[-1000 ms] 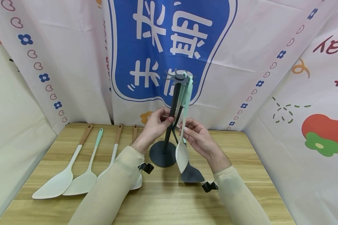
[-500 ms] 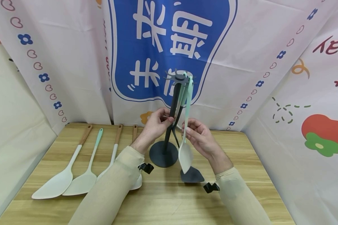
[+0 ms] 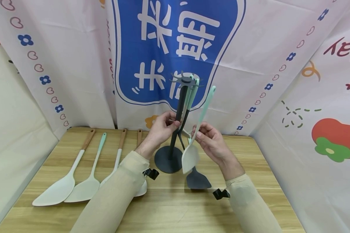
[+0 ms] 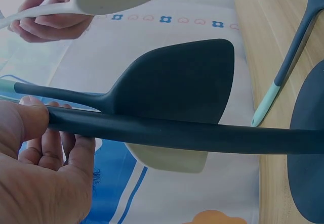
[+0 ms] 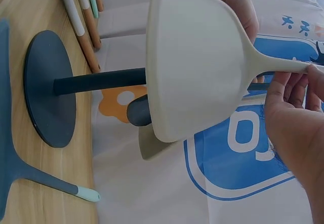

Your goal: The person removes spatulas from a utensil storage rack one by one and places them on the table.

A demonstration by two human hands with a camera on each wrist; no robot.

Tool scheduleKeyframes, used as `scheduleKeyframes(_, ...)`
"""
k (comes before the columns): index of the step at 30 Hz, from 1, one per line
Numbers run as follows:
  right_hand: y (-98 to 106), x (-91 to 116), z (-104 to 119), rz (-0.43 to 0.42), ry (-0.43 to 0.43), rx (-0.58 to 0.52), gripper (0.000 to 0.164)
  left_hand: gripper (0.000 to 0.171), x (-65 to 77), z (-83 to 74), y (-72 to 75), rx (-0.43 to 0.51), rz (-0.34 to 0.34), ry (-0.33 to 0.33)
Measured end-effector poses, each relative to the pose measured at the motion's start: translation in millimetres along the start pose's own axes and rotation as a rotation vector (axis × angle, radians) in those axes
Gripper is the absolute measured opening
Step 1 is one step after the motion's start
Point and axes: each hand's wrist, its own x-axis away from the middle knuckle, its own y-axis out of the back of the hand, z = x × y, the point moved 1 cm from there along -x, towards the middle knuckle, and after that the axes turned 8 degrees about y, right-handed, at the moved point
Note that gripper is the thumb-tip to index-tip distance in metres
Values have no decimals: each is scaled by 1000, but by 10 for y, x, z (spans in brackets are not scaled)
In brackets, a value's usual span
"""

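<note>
My left hand (image 3: 163, 129) grips the black pole of a utensil rack (image 3: 175, 137) with a round base and a ring of hooks on top. Between thumb and fingers, my right hand (image 3: 211, 142) pinches the neck of a cream-white spatula (image 3: 190, 158). Its mint handle tilts up to the right, the tip apart from the hooks, and its blade fills much of the right wrist view. On the hooks hang a dark spatula (image 4: 177, 82) and a cream one (image 4: 172, 159), largely hidden behind the pole. Another dark spatula (image 3: 199, 179) with a mint handle end lies on the table below my right hand.
Several white spatulas lie at the left of the wooden table (image 3: 175, 213), among them one with a wooden handle (image 3: 59, 189) and one with a mint handle (image 3: 86, 187). My left sleeve (image 3: 110, 191) partly covers others. A printed cloth (image 3: 250, 64) stands close behind.
The cream-white spatula in my right hand has come off its hook. Its handle has swung to the right, away from the rack. My left hand stays on the pole.
</note>
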Motion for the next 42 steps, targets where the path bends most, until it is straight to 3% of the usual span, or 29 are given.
scheduleKeyframes(16, 167, 103, 105, -88, -26, 141, 36, 19, 2, -6, -3, 21, 10, 18)
scheduleKeyframes(42, 644, 411, 163, -306, -171, 317, 33, 19, -21, 27, -2, 21, 11, 6)
